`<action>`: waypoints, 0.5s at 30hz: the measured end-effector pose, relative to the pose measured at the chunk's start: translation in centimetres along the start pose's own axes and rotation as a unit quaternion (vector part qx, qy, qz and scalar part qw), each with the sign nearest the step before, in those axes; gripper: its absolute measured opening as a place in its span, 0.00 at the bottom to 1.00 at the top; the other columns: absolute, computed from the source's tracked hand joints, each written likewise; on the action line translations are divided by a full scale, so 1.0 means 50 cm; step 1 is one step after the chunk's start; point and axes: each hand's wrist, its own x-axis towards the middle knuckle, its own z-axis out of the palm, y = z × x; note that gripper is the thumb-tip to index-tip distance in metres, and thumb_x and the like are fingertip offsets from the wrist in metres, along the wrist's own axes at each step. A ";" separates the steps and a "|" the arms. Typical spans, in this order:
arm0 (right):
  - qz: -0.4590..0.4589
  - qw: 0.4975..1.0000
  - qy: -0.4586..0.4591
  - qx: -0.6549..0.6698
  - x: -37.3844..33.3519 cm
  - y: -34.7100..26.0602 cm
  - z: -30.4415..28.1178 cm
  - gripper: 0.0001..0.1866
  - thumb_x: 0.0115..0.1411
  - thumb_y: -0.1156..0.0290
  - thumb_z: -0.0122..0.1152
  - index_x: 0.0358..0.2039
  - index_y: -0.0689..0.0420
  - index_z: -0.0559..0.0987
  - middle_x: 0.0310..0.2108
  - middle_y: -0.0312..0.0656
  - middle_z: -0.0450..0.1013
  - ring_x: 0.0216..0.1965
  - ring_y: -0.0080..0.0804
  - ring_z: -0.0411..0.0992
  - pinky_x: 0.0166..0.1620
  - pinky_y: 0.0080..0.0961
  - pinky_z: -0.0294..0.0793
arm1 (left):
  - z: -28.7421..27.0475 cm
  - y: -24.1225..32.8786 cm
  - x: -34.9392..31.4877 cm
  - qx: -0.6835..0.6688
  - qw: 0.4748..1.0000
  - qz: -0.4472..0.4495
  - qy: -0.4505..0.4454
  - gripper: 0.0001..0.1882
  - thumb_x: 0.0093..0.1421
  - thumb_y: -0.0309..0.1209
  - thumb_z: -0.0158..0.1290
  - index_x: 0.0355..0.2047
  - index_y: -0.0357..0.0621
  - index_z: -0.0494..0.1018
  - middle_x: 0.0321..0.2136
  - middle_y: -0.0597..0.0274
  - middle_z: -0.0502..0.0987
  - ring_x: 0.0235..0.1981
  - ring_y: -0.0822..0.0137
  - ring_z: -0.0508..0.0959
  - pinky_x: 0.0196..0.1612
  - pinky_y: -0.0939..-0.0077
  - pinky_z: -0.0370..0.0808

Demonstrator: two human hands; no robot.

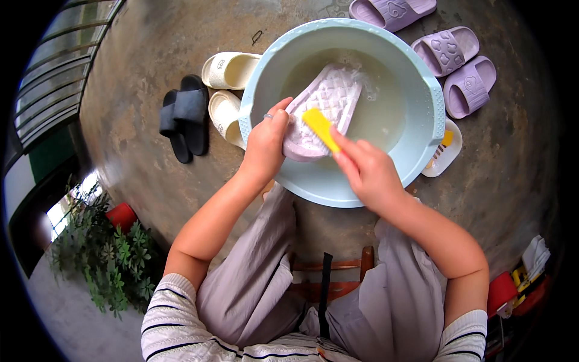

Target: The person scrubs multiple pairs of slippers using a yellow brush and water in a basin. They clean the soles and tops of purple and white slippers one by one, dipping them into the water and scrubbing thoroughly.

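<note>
– See much on the left?
– Can see black slides (192,110) lying overlapped on the concrete floor (175,48), and just beside them two cream slides (224,71).
– And on the right?
– Can count three lilac slides (447,52) with raised shapes on the straps, lying near one another toward the top.
– Notice anything nearer the edges?
– Can make out a barred metal railing (57,76) at upper left, then a leafy green plant (114,262) below it, next to a red object (122,216). At lower right, can spot a red container (502,292) with something yellow (526,283), too blurred to name.
</note>
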 end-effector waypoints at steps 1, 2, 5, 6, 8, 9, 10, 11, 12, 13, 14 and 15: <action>-0.004 0.999 -0.018 0.026 -0.015 -0.014 -0.007 0.21 0.66 0.68 0.59 0.59 0.51 0.77 0.29 0.53 0.75 0.28 0.48 0.73 0.35 0.37 0.73 | 0.002 0.006 -0.003 -0.025 1.000 -0.019 -0.003 0.12 0.58 0.18 0.54 0.42 0.37 0.66 0.52 0.40 0.76 0.44 0.46 0.81 0.47 0.66 0.78; 0.033 0.999 -0.012 -0.006 -0.009 0.007 -0.009 0.21 0.66 0.68 0.59 0.60 0.52 0.77 0.30 0.52 0.75 0.28 0.46 0.73 0.35 0.36 0.72 | 0.002 0.018 -0.003 -0.050 0.998 -0.036 -0.008 0.15 0.56 0.17 0.55 0.43 0.37 0.66 0.51 0.41 0.76 0.43 0.45 0.80 0.46 0.64 0.78; 0.074 0.996 0.043 -0.037 0.023 0.065 -0.032 0.22 0.66 0.70 0.58 0.61 0.52 0.76 0.30 0.50 0.75 0.27 0.42 0.73 0.33 0.34 0.72 | 0.005 0.023 -0.007 -0.139 0.988 -0.067 0.023 0.23 0.52 0.15 0.57 0.49 0.39 0.66 0.50 0.44 0.75 0.44 0.47 0.80 0.46 0.64 0.77; 0.047 0.995 0.086 -0.004 0.023 0.067 -0.049 0.22 0.67 0.69 0.58 0.61 0.52 0.76 0.28 0.49 0.73 0.26 0.42 0.72 0.32 0.35 0.71 | 0.004 0.022 -0.008 -0.171 0.982 -0.074 0.041 0.25 0.52 0.15 0.58 0.51 0.40 0.66 0.50 0.45 0.75 0.44 0.49 0.80 0.47 0.64 0.77; -0.023 0.988 0.143 0.055 0.016 0.025 -0.076 0.23 0.66 0.71 0.59 0.62 0.52 0.75 0.25 0.45 0.70 0.23 0.38 0.69 0.29 0.34 0.70 | -0.017 0.041 0.003 -0.153 0.979 -0.129 0.023 0.21 0.54 0.15 0.59 0.43 0.40 0.61 0.53 0.47 0.74 0.45 0.54 0.80 0.47 0.66 0.78; -0.036 0.988 0.133 0.074 0.003 -0.003 -0.069 0.24 0.66 0.71 0.59 0.62 0.52 0.74 0.25 0.44 0.69 0.23 0.37 0.68 0.29 0.33 0.69 | -0.029 0.055 0.011 -0.145 0.977 -0.156 0.015 0.20 0.55 0.15 0.60 0.39 0.40 0.59 0.54 0.48 0.74 0.45 0.57 0.80 0.47 0.67 0.78; -0.049 0.987 0.126 0.090 -0.013 -0.032 -0.064 0.24 0.65 0.71 0.60 0.63 0.52 0.74 0.24 0.43 0.68 0.22 0.36 0.68 0.28 0.32 0.69 | -0.036 0.074 0.014 -0.175 0.968 -0.179 0.008 0.19 0.56 0.16 0.59 0.42 0.40 0.62 0.53 0.48 0.74 0.44 0.54 0.81 0.47 0.67 0.78; -0.058 0.986 0.117 0.104 -0.022 -0.048 -0.059 0.25 0.64 0.72 0.61 0.63 0.52 0.74 0.24 0.42 0.66 0.22 0.35 0.67 0.28 0.31 0.69 | -0.035 0.078 0.014 -0.141 0.981 -0.132 0.025 0.19 0.56 0.17 0.59 0.44 0.39 0.64 0.53 0.48 0.74 0.44 0.54 0.81 0.47 0.67 0.77; -0.059 0.987 0.117 0.089 -0.018 -0.047 -0.054 0.26 0.64 0.72 0.62 0.63 0.51 0.74 0.24 0.41 0.65 0.21 0.34 0.66 0.27 0.31 0.68 | -0.034 0.081 0.014 -0.106 0.990 -0.085 0.042 0.19 0.56 0.17 0.59 0.46 0.39 0.65 0.52 0.49 0.75 0.44 0.54 0.81 0.47 0.67 0.77; -0.060 0.989 0.116 0.074 -0.013 -0.041 -0.043 0.27 0.63 0.72 0.63 0.63 0.51 0.74 0.23 0.40 0.64 0.21 0.34 0.65 0.26 0.30 0.68 | -0.033 0.084 0.012 -0.071 0.995 -0.039 0.057 0.19 0.56 0.17 0.59 0.47 0.39 0.67 0.51 0.49 0.75 0.44 0.53 0.81 0.47 0.67 0.77; -0.060 0.990 0.115 0.060 -0.010 -0.040 -0.036 0.27 0.63 0.72 0.63 0.64 0.51 0.73 0.23 0.40 0.62 0.20 0.33 0.65 0.25 0.30 0.68 | -0.035 0.095 0.007 -0.077 0.994 -0.066 0.047 0.21 0.56 0.18 0.58 0.51 0.39 0.73 0.46 0.50 0.79 0.44 0.52 0.82 0.47 0.67 0.78; -0.087 0.990 0.098 0.047 -0.015 -0.049 -0.033 0.28 0.62 0.72 0.64 0.64 0.51 0.73 0.23 0.40 0.62 0.20 0.34 0.64 0.25 0.30 0.67 | -0.031 0.089 0.004 -0.065 0.996 -0.051 0.036 0.21 0.54 0.18 0.58 0.50 0.40 0.73 0.46 0.51 0.79 0.43 0.52 0.82 0.46 0.66 0.78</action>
